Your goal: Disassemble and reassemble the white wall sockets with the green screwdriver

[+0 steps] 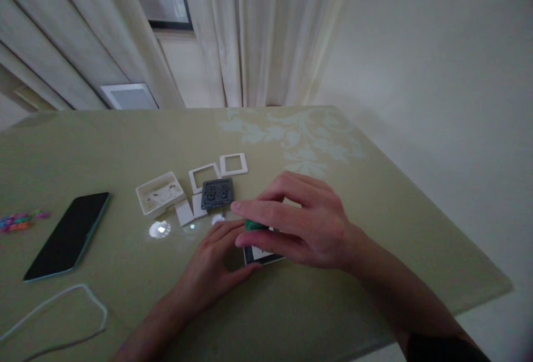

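On the table in front of me lies a square wall-switch unit [262, 254] with a dark rim and a white middle, partly covered by my hands. My left hand [214, 262] grips it at its left side, thumb at the near edge and fingers at the far edge. Above the unit, my right hand [306, 220] pinches a green handle [255, 225], seen from above, that looks like a screwdriver's; its tip is hidden. Just beyond my left fingers rests a dark grey switch module [217, 193] with its inner workings facing up.
Behind the module lie two white square frames [234, 164] and small white plates [184, 212]. A white open back box [161, 194] stands left of them. Farther left are a phone [69, 237], small colourful pieces [19, 221] and a white cable [85, 286]. A wall borders the table's right side.
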Demonstrator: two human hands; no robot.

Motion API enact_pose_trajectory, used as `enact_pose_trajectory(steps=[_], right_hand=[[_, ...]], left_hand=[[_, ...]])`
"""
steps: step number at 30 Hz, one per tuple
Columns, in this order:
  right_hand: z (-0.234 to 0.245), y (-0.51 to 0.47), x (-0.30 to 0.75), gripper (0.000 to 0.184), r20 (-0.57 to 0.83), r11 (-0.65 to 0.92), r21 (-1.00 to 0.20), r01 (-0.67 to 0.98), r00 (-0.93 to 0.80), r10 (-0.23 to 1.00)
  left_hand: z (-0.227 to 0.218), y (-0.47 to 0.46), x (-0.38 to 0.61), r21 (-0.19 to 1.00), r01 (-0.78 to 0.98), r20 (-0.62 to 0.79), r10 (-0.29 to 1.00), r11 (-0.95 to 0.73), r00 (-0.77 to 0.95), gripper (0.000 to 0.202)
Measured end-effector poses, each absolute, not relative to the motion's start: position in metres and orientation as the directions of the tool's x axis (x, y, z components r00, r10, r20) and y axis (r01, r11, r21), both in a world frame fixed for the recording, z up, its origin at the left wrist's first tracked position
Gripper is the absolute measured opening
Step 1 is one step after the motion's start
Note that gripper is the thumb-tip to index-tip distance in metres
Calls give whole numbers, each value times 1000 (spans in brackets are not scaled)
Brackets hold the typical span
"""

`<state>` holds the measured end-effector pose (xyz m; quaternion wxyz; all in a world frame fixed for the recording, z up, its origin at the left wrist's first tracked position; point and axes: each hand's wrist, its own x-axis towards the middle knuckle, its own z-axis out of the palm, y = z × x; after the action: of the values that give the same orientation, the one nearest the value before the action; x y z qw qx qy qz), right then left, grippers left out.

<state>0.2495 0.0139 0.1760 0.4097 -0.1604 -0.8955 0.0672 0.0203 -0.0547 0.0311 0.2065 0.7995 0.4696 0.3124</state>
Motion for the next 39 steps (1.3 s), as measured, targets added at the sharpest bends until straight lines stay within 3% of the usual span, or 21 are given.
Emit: enact_pose_trajectory(steps=[2, 5, 7, 11, 13, 17, 19, 22, 24, 26, 29, 31, 34, 37, 39], right_hand=[[177, 13, 249, 37, 685, 943, -254, 213, -648, 331], [180, 12, 248, 41, 535, 904, -414, 108, -774, 338], [178, 11, 247, 36, 561, 892, -442, 96, -746, 358], [174, 10, 244, 25, 731, 933, -236, 271, -583, 354], [177, 10, 246, 29, 707, 935, -198, 295, -617, 344], [189, 10, 256, 39, 509, 882, -453, 131, -774, 377], [189, 12, 257, 36, 513, 838, -543, 64, -764, 391], [181, 14, 253, 23, 633, 864, -485, 135, -628, 453], [179, 13, 251, 26, 675, 886, -415, 205, -584, 451], [183, 11, 253, 29, 608, 883, -417, 216, -656, 447], [192, 11, 259, 40, 465, 838, -529, 132, -781, 417], [192, 13, 260, 39, 476, 817, -571, 78, -780, 406], [183, 17, 255, 20, 580, 851, -507, 137, -676, 454], [177, 13, 249, 28, 661, 886, -404, 228, -596, 455], [181, 9, 249, 35, 597, 883, -399, 246, -662, 454]], left_hand=[[32, -55, 21, 631, 614, 304, 879, -475, 368, 45], [31, -56, 20, 630, 626, 283, 887, -459, 365, 39], [28, -57, 19, 614, 652, 273, 894, -446, 355, 41], [26, -56, 20, 600, 648, 317, 883, -469, 346, 47], [27, -55, 20, 601, 639, 337, 877, -479, 341, 44], [31, -55, 20, 600, 638, 327, 876, -482, 355, 45], [31, -55, 20, 595, 646, 319, 878, -479, 357, 51], [30, -55, 19, 600, 641, 312, 877, -479, 364, 55], [29, -55, 19, 606, 635, 309, 878, -478, 366, 56], [29, -55, 19, 603, 634, 317, 875, -483, 366, 56], [31, -56, 19, 590, 649, 302, 876, -481, 376, 53], [30, -57, 18, 583, 659, 290, 880, -474, 376, 52], [29, -57, 18, 580, 661, 301, 879, -476, 369, 57], [28, -56, 18, 588, 646, 313, 874, -486, 372, 56], [29, -55, 19, 597, 640, 320, 875, -484, 364, 48]])
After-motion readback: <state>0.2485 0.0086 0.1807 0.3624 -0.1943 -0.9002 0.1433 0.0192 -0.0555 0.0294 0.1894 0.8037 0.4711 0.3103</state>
